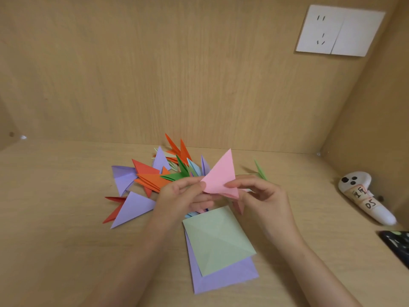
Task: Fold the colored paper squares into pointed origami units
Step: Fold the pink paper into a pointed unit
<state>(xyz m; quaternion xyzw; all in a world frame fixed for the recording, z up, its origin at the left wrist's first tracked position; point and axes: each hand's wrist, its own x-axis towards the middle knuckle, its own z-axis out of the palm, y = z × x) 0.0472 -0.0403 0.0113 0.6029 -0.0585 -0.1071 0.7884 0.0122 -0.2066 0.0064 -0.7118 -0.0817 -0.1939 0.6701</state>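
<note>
Mid-fold on the pink paper (219,173). It's already a pointed, partly folded shape, held off the surface (66,196) just beyond the pale green square (219,238).

Left hand (183,193): thumb and curled fingers pinch the pink paper's left corner. Right hand (263,196): fingers bent, with the fingertips pinching its right lower edge. Neither hand holds anything else.

My read: one unit in progress, flaps half set. The next move probably needs the edges lined up against the centre crease and then a firm press along the fold. The paper is thin, so a sloppy pinch will skew the tip.

Stock left: the pale green square is creased on its diagonal and lies on top of a lavender square (223,278). Coloured edges poke out at its far corner, under the hands, but I can't tell how many sheets there are.

Finished units (159,176) in orange, red, lavender, green and blue are heaped beyond and left of the green square. One green unit (261,170) sits beyond it to the right, behind the right hand.

Well to the right of the green square there's a white controller with taped labels (365,198) and a dark object (396,244) at the frame edge. Neither is in the way. A wall socket (338,29) sits high up to the right of it.
</note>
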